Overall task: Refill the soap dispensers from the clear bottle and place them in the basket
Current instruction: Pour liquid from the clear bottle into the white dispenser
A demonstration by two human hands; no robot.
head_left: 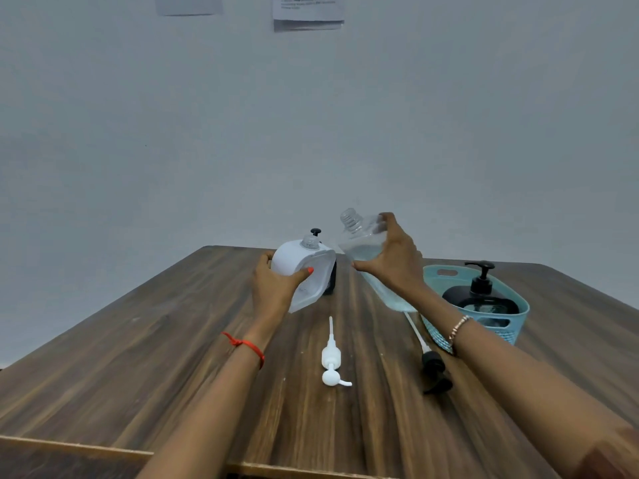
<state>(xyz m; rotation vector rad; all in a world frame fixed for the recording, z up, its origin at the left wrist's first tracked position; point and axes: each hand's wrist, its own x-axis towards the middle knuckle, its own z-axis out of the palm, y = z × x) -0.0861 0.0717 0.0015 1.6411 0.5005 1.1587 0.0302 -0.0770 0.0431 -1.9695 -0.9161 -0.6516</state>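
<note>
My left hand (276, 285) grips a white soap dispenser (307, 271) with its neck uncapped, tilted slightly to the right above the table. Close to its right, my right hand (394, 261) holds the clear bottle (363, 250), open-necked and leaning left, with pale blue liquid in its lower part. A white pump (332, 357) lies on the table in front of me. To its right lies a black pump (434, 368) with a long white tube. A black dispenser (480, 295) with its pump on stands in the teal basket (518, 319) at the right.
Another black dispenser (330, 281) stands behind the white one, mostly hidden, with only its pump top showing. The wooden table (173, 340) ends at a pale wall behind. Its front edge runs along the bottom of the view.
</note>
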